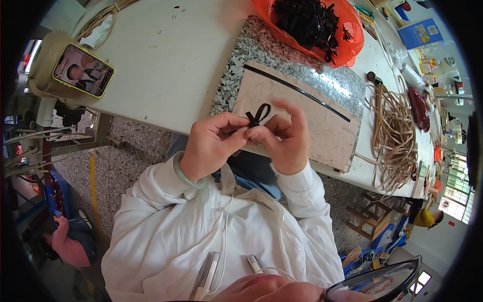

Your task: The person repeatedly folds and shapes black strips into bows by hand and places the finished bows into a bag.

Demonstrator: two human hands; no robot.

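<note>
A looped black ribbon (pixel 255 122) is pinched by the fingertips of the left hand (pixel 212 142) and right hand (pixel 286 141), near a pale board (pixel 326 138).

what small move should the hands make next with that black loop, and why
Probably bring the raised forefinger of the right hand in to steady the black strip: its loop and a short end stick up from the left hand's pinch, while that forefinger is lifted clear.
</note>
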